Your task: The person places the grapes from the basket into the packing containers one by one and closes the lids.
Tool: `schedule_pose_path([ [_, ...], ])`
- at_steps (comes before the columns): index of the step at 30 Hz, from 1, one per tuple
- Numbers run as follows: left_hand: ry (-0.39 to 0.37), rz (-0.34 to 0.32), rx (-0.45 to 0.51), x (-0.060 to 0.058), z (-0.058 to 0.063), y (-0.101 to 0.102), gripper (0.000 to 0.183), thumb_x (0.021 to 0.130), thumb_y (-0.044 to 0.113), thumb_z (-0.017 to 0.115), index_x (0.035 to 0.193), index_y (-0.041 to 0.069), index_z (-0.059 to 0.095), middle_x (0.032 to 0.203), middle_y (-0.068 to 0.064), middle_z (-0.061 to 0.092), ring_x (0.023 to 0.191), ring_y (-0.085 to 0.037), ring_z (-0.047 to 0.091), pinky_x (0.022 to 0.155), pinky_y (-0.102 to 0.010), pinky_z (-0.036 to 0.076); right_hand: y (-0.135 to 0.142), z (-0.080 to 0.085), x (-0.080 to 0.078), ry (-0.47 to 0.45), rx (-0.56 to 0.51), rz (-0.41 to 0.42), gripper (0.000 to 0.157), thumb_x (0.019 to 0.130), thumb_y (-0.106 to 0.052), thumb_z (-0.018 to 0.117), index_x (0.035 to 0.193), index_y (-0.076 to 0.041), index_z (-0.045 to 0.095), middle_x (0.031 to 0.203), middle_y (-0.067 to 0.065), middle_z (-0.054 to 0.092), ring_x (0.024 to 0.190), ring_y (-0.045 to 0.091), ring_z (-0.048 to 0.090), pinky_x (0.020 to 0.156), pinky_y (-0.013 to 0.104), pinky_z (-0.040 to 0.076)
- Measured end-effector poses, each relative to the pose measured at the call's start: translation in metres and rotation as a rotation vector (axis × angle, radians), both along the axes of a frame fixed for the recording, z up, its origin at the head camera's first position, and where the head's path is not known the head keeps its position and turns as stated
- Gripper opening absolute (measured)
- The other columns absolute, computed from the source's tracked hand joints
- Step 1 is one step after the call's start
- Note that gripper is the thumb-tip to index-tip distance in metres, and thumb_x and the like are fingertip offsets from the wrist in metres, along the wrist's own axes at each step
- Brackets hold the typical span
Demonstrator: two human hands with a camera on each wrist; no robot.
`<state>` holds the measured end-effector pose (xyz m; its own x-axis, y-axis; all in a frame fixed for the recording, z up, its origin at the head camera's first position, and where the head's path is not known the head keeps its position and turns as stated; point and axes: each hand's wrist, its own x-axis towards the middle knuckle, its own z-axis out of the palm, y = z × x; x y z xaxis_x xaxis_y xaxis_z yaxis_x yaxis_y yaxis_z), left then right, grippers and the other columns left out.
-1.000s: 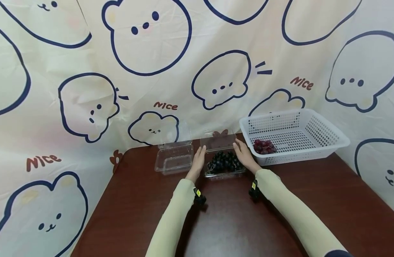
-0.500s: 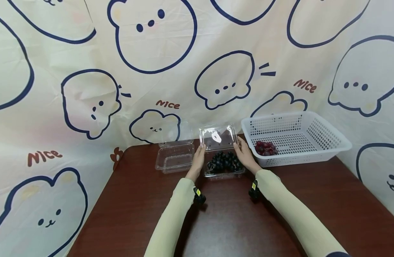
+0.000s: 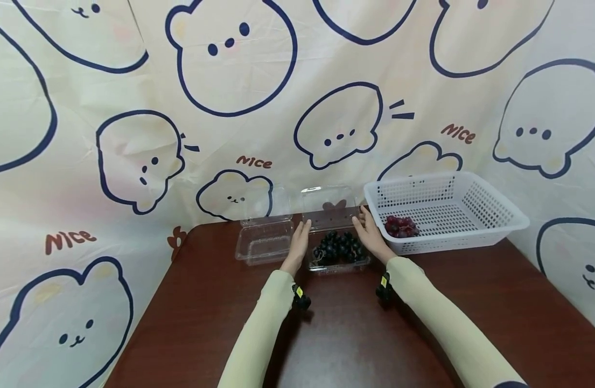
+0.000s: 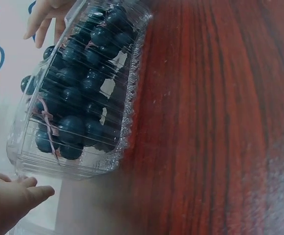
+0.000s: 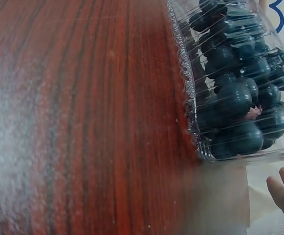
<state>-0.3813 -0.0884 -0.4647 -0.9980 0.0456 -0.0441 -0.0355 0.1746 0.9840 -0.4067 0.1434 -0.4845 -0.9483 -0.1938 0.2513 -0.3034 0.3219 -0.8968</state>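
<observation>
In the head view, a clear plastic clamshell box [image 3: 338,267] filled with black grapes [image 3: 340,246] stands on the table, its lid [image 3: 328,207] raised at the back. My left hand [image 3: 298,246] lies along the box's left side and my right hand [image 3: 370,235] along its right, fingers extended. In the left wrist view, the left fingers [image 4: 36,193] are straight beside the box's end wall, and a pinkish stem shows among the grapes. The right wrist view shows the right fingers [image 5: 281,183] extended close to the other end. Neither hand curls round anything.
Left of the grape box sits a second clear clamshell [image 3: 264,242], lid up, with nothing seen inside. A white perforated basket [image 3: 452,240] at the right holds a bunch of red grapes [image 3: 401,227]. A cartoon-print cloth [image 3: 239,134] hangs behind the brown table [image 3: 345,334].
The lid rose from a lower, backward-leaning position and caught a bright glare half a second ago; the glare is gone now. Both hands stay nearly in place beside the box.
</observation>
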Motion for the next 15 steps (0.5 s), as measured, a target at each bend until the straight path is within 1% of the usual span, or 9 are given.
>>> schedule_pose_path([
  [3,-0.004,-0.011,0.02,0.0004,0.0012,-0.0001,0.08,0.092,0.062,0.032,0.15,0.012,0.009,0.156,-0.007,0.007,0.143,-0.028,0.007,0.114,-0.05,0.011,0.0002,-0.0017,0.0012,-0.001,0.006,-0.01,0.069,0.099,-0.045,0.031,0.15,-0.012,0.0,0.15,0.023,0.015,0.136,0.038,0.022,0.107,0.055,0.024],
  [6,-0.002,-0.011,0.025,0.0003,0.0011,-0.0005,0.079,0.094,0.06,0.032,0.15,0.01,0.009,0.156,-0.009,0.007,0.143,-0.029,0.008,0.113,-0.049,0.013,0.0004,-0.0019,0.0033,-0.003,-0.008,-0.003,0.07,0.099,-0.046,0.032,0.15,-0.011,-0.001,0.15,0.023,0.014,0.137,0.039,0.021,0.107,0.056,0.023],
  [10,0.003,0.002,0.015,0.0,0.001,-0.001,0.076,0.094,0.059,0.032,0.15,0.009,0.013,0.156,-0.009,0.011,0.142,-0.028,0.014,0.113,-0.048,0.019,0.0,-0.001,0.0041,-0.009,-0.017,0.003,0.071,0.099,-0.046,0.033,0.15,-0.01,0.0,0.15,0.022,0.013,0.137,0.039,0.021,0.107,0.056,0.023],
  [15,0.032,0.015,0.0,-0.0016,0.002,-0.0021,0.076,0.094,0.059,0.032,0.149,0.009,0.018,0.155,-0.01,0.016,0.141,-0.029,0.015,0.112,-0.05,0.017,0.0006,-0.0011,-0.0001,-0.013,-0.016,0.012,0.073,0.098,-0.048,0.032,0.15,-0.011,-0.002,0.151,0.021,0.013,0.137,0.037,0.02,0.107,0.055,0.024],
])
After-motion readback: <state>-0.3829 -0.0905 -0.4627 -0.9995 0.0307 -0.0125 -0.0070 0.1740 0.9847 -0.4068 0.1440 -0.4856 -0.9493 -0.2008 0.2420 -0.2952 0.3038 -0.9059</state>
